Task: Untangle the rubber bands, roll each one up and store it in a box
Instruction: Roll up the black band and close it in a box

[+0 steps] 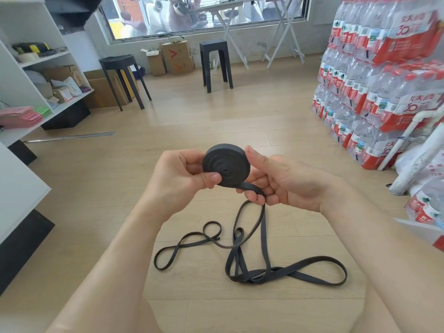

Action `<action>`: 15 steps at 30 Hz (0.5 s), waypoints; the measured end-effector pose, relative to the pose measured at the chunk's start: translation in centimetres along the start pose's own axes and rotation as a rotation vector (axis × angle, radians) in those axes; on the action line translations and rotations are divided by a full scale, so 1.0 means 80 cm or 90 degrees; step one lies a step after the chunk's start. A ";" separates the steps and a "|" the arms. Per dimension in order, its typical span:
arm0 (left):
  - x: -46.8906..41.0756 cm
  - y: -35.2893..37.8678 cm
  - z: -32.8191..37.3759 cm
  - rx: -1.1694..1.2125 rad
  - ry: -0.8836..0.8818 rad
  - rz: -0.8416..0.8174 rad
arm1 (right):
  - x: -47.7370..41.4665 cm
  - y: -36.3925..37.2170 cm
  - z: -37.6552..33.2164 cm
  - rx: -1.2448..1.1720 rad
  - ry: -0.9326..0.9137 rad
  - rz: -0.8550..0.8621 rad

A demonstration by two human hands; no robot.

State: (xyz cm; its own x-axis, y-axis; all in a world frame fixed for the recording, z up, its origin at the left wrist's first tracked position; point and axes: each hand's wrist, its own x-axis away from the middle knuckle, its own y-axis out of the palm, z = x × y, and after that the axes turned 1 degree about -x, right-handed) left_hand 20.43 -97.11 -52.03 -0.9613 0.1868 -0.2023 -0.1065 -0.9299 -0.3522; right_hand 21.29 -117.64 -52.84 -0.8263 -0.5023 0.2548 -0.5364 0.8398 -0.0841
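A black rubber band is wound into a flat roll (pixel 225 165) held up in front of me. My left hand (pixel 182 174) pinches the roll's left side, thumb on its face. My right hand (pixel 276 179) grips the right edge with the thumb on top, and its fingers hold the loose tail (pixel 252 187) coming off the roll's bottom. The tail hangs down to the unrolled band (pixel 264 239), which lies in loops on the wooden floor. A second tangle of black band (pixel 189 241) lies to the left of it; whether the two are joined is unclear.
Two black stools (pixel 125 78) (pixel 216 63) stand ahead near cardboard boxes (pixel 177 56) under the window. Stacked packs of water bottles (pixel 374 80) fill the right side. White shelves (pixel 36 75) line the left, with a metal strip (pixel 69 137) on the floor.
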 end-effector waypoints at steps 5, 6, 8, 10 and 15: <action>-0.002 -0.003 -0.001 -0.053 0.001 -0.026 | -0.002 0.002 0.004 -0.015 -0.005 -0.006; -0.002 -0.004 -0.002 -0.056 -0.002 -0.030 | -0.003 0.002 0.005 -0.025 -0.005 -0.009; -0.003 -0.005 -0.004 -0.055 -0.007 -0.038 | -0.005 0.004 0.007 -0.041 -0.005 -0.018; -0.002 -0.005 -0.006 -0.042 -0.009 -0.042 | -0.006 0.005 0.008 -0.051 -0.004 -0.024; -0.001 -0.005 -0.010 0.075 -0.022 -0.065 | -0.009 0.002 0.009 -0.124 -0.015 -0.033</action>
State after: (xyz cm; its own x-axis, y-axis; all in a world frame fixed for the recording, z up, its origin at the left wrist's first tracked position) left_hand 20.71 -96.50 -52.58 -0.9516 0.2740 -0.1391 -0.2320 -0.9375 -0.2593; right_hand 21.65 -117.27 -53.70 -0.8036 -0.5484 0.2311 -0.5365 0.8357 0.1174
